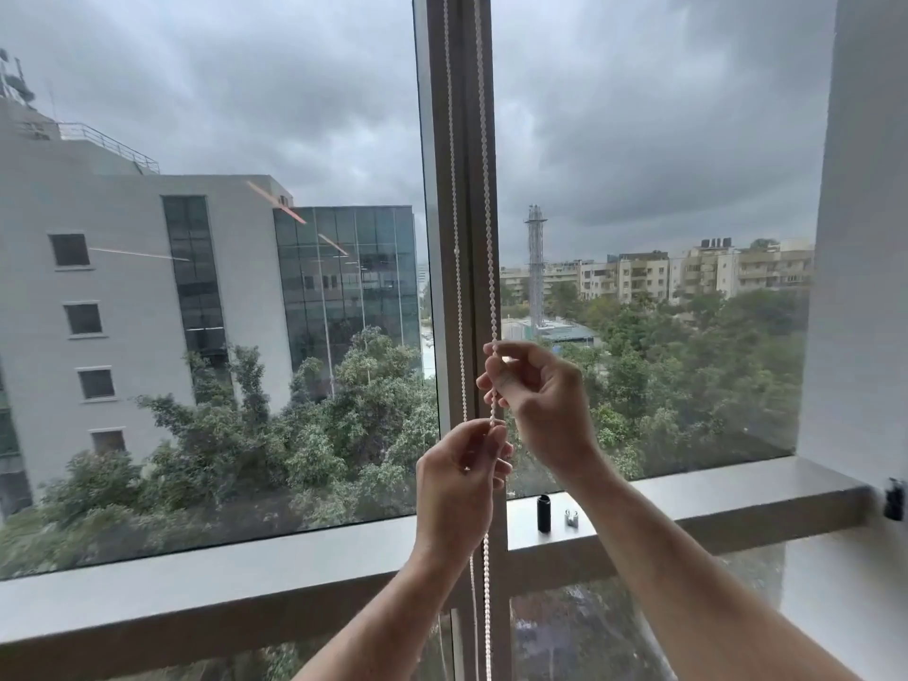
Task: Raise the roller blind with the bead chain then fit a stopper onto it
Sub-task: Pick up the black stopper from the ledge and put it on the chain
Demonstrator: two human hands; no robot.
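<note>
A white bead chain [486, 199] hangs in two strands in front of the grey window mullion [462, 140]. My right hand [538, 400] pinches the right strand at about mid-height of the window. Just below it, my left hand [459, 479] grips the same strand, and the chain runs on down past my wrist. The left strand carries one slightly larger bead [457, 249] higher up. The roller blind itself is out of view above the frame. A small clear stopper piece [571, 518] lies on the sill.
A black cylinder [543, 513] stands on the grey window sill [737, 503] beside the clear piece. A white wall [865, 238] with a dark bracket [894, 498] closes the right side. Large glass panes fill both sides of the mullion.
</note>
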